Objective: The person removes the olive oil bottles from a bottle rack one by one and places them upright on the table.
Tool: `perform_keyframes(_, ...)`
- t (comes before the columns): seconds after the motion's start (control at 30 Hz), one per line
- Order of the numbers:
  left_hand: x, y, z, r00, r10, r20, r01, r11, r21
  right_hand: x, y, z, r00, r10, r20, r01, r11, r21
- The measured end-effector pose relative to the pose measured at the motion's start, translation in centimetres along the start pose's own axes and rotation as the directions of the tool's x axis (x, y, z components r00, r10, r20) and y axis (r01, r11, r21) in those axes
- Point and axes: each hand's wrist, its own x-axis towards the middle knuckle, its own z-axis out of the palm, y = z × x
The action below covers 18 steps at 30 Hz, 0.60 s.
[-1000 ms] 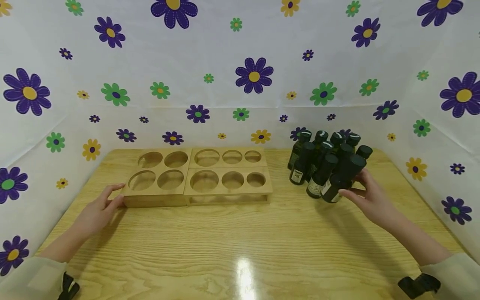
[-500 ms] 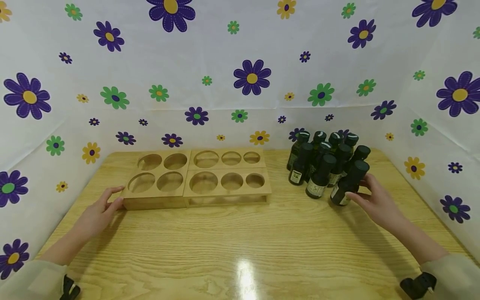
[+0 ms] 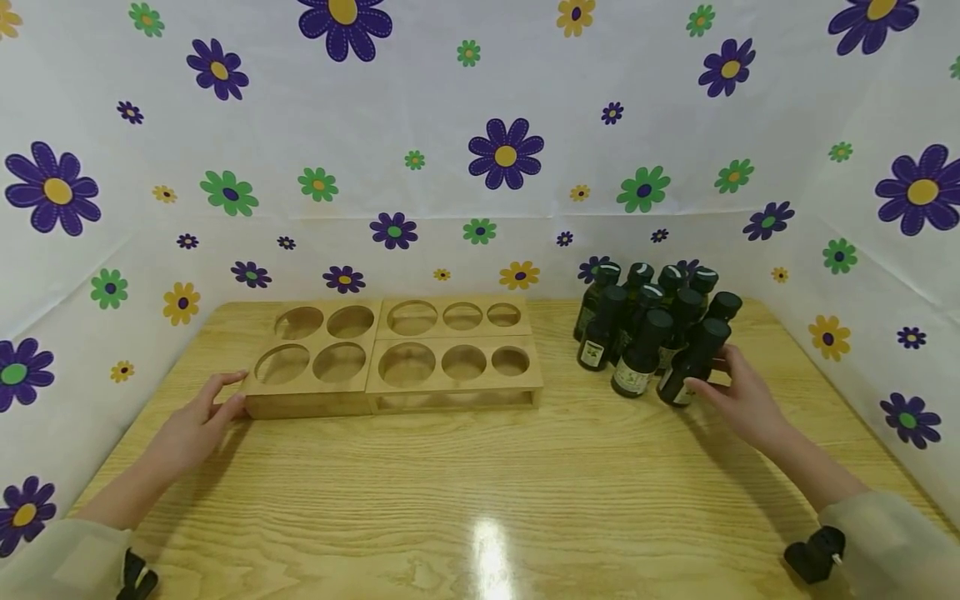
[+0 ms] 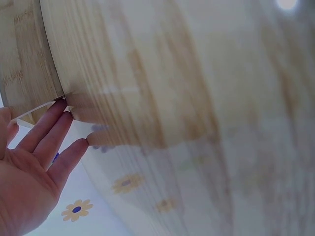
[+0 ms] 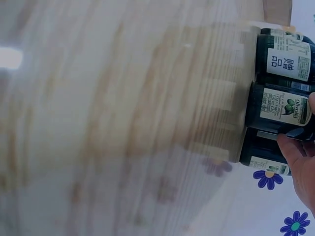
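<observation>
A two-part wooden rack (image 3: 390, 362) with round holes, all bare, lies on the table's far left. My left hand (image 3: 225, 398) lies flat with straight fingers, fingertips (image 4: 60, 105) touching the rack's (image 4: 24, 59) front left corner. Several dark bottles (image 3: 645, 321) with black caps and pale labels stand clustered at the far right. My right hand (image 3: 711, 373) grips the nearest bottle (image 3: 693, 364), which leans slightly at the cluster's front right edge. In the right wrist view my thumb (image 5: 294, 150) presses that labelled bottle (image 5: 279, 105).
The wooden table (image 3: 480, 475) has broad bare surface in front of the rack and bottles, with a light glare near the front. White cloth with purple, green and yellow flowers (image 3: 506, 154) walls in the back and both sides.
My right hand has lowered the tilted bottle onto the table and slid it back left against the cluster. My left hand stays at the rack's corner.
</observation>
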Motion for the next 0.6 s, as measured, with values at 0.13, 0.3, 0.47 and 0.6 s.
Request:
perform_keyframes(0.13,0.04,-0.02,-0.02,1.000,-0.002,0.003,0.002,1.000,-0.002,0.13,0.48,0.04,1.000,0.002,-0.021,-0.002,1.000,0.009)
perform_keyframes(0.3,0.11,-0.06,-0.03,1.000,-0.005,0.003,0.005,1.000,0.006,0.36,0.78,0.13,0.999,0.009,-0.033,-0.009,1.000,0.006)
perform_keyframes(0.47,0.16,0.04,-0.01,1.000,-0.012,0.002,0.012,1.000,0.010,0.42,0.56,0.20,0.999,0.034,-0.035,-0.034,0.999,-0.001)
perform_keyframes(0.6,0.18,-0.02,0.01,1.000,-0.009,0.005,0.009,1.000,-0.003,0.44,0.62,0.22,0.998,0.055,-0.022,-0.055,0.998,0.020)
